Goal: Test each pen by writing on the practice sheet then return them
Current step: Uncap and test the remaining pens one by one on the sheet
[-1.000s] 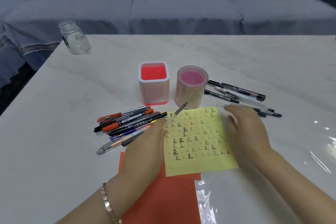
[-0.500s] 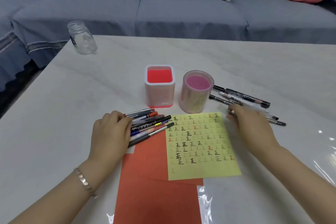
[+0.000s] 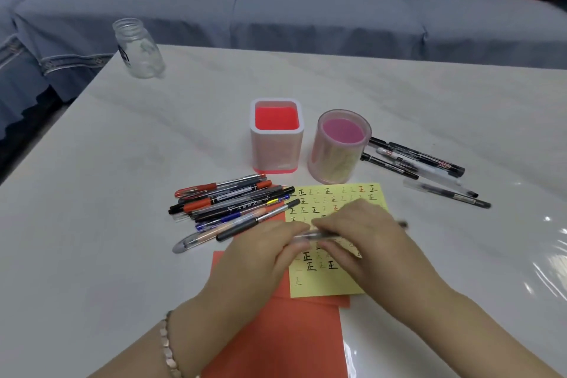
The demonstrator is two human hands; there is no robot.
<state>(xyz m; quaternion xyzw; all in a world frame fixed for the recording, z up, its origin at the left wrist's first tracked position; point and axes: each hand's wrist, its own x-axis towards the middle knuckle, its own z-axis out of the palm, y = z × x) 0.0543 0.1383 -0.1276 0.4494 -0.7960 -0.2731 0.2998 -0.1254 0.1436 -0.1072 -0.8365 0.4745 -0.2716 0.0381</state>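
— Pen [image 3: 319,235] lies level between your two hands, just above the yellow practice sheet [image 3: 337,285], over the middle of it.

— Yes. Your left hand [image 3: 260,258] pinches its left end with curled fingers. Your right hand [image 3: 371,239] is closed around the barrel, and a dark end comes out at the right of that hand.

— To me this looks like the moment of taking off the cap. But the picture is blurred there, so I cannot say if the cap is on or off.

— Then pull straight along the pen, without bending. Keep your right hand quiet and let only the left one travel, so the tip does not jump and mark your fingers.

— Keep the cap in your left hand while you write. If you put it down, it may get lost in the pile of pens [image 3: 233,209] at the left.

— For the writing, choose a free square. The far and middle rows are already full of characters; the near edge has the most free place.

— Press the sheet with the side of your left hand. It lies on red paper [image 3: 276,331], and I think it can slide.

— After the test, push the cap until it sits fully. The square holder [image 3: 276,135] and the round holder [image 3: 339,147] stand just beyond the sheet, and more pens [image 3: 429,169] lie to the right of the round one.
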